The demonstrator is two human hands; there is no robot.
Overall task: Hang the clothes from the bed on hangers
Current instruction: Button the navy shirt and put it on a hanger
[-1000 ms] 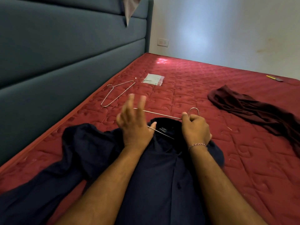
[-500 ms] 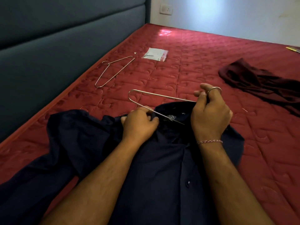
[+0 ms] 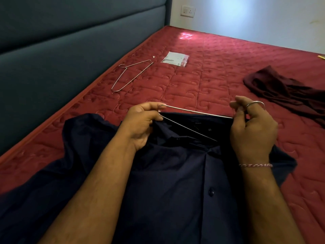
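A dark navy shirt [image 3: 175, 173] lies front-up on the red mattress [image 3: 202, 76], collar away from me. Over the collar I hold a metal wire hanger [image 3: 193, 112]. My left hand [image 3: 140, 124] pinches the hanger's left corner together with the shirt's shoulder fabric. My right hand [image 3: 251, 127] grips the hanger near its hook, which curls over my fingers. The hanger's lower arm runs into the open neck of the shirt. A second wire hanger [image 3: 131, 74] lies farther off by the headboard. A maroon garment [image 3: 284, 92] is crumpled at the right.
A grey-blue padded headboard [image 3: 70, 50] runs along the left side of the bed. A small clear plastic packet [image 3: 175, 59] lies beyond the spare hanger. A white wall with a socket [image 3: 188, 11] closes the far end. A yellow object [image 3: 321, 57] shows at the right edge.
My left hand went from open above the collar to gripping the shirt, then to pinching the hanger's left corner. The hanger's left arm has slid further into the neck opening.
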